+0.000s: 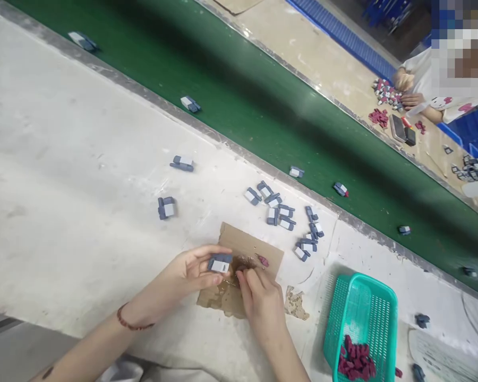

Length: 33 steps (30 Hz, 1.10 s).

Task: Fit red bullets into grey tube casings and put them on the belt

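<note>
My left hand (197, 268) grips a small blue-grey and white plastic piece (220, 263) between thumb and fingers, its pale side turned up. Close beside it, my right hand (261, 297) is pinched over a wet, brown patch on a square of cardboard (235, 239). Whatever is between those fingertips is hidden or too small to name. A small maroon piece (263, 260) lies on the cardboard just beyond my right knuckles. Several more blue-grey and white pieces (273, 215) lie on the pale table past the cardboard.
To the right stands a green basket (391, 318) with several maroon pieces (356, 358) inside. A green conveyor belt (239, 124) runs diagonally beyond the table, carrying a few blue-grey pieces. Across it, a co-worker's hands (412, 100) are at a pile of small parts. A torn cardboard scrap (296, 303) lies nearby.
</note>
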Motion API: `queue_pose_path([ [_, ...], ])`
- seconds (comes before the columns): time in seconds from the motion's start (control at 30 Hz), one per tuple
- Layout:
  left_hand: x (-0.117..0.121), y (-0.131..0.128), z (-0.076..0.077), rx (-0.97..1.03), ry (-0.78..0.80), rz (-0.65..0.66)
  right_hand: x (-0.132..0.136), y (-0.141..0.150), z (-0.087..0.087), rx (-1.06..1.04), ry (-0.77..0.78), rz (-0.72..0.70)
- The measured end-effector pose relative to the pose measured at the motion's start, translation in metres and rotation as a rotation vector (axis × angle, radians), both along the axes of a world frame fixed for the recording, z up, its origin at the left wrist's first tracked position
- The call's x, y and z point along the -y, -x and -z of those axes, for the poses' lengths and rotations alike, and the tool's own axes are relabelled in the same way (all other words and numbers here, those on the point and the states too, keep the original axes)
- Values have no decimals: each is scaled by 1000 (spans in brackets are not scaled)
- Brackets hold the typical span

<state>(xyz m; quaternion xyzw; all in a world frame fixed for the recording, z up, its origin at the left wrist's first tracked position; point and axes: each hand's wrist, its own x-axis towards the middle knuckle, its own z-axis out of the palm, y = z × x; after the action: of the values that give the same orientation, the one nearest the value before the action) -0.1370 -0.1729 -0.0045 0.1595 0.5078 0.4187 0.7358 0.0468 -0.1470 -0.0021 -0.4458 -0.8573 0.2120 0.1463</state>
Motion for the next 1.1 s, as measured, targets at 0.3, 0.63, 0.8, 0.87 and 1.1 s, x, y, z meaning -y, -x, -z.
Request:
queue_pose_path([
  [0.3,5,-7,0,-336,-197,136,-4,-12,-12,-279,333,309],
  [0.63,8,-17,4,-268,-283,165,-3,-15,-11,-570,526,510],
  [0.8,12,-23,7,-239,-339,149,2,-6,-21,-795,668,535],
  [0.87,11,-24,4,-242,-344,156,3,-2,-23,-802,694,517],
  [1.1,9,-26,-6,-291,-339,187,4,1,-23,-745,709,457],
])
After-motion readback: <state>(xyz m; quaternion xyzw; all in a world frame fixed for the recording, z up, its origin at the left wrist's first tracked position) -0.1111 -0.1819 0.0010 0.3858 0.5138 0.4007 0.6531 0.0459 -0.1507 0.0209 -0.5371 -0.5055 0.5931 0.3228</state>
